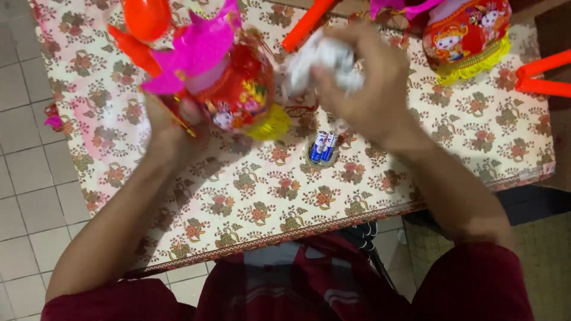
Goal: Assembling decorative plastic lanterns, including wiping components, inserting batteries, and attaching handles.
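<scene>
A red toy lantern [238,89] with pink petals and a yellow fringe is gripped from below by the left hand [169,128], held just above the floral tablecloth [250,196]. A crumpled white wad [318,62], blurred, is closed in the fingers of the right hand [372,83], just right of the lantern. Two blue-and-white batteries [323,145] lie near, between both hands. A second lantern [467,35] sits far right

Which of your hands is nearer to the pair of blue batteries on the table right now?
Right. The right hand, clutching crumpled white paper, hovers just above and right of the batteries. The left hand holds the red lantern, farther off to their left.
</scene>
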